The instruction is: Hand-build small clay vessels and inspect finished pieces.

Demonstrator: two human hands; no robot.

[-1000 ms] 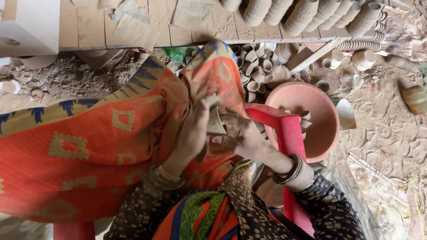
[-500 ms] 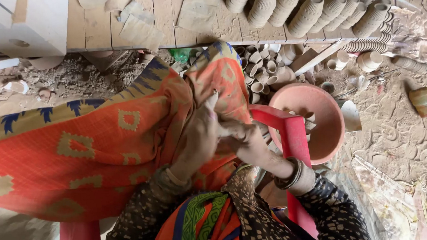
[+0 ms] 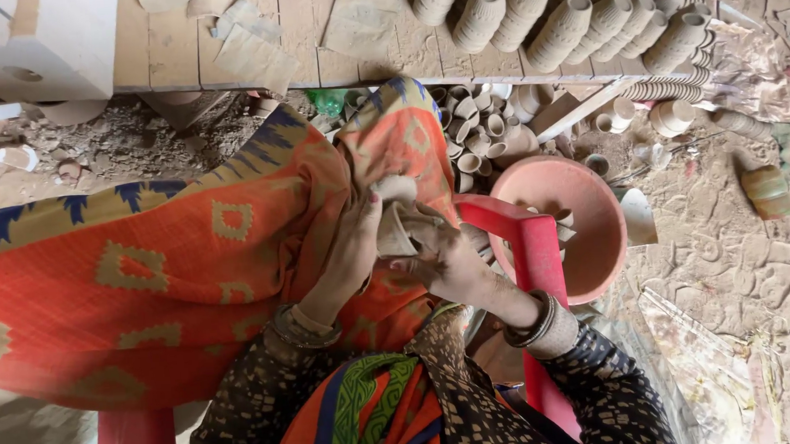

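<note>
Dusty clay floor, plank shelf above. Both hands meet over the orange-draped lap: left hand and right hand, fingers clamped on one small clay cup. Advise even, light pressure; soft walls likely dent. Counted: one pink bowl, about ten cups in the row, loose ones uncountable.

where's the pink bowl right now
The pink bowl sits on the ground right of centre in the head view, beside the red stool, just beyond the right hand.
</note>
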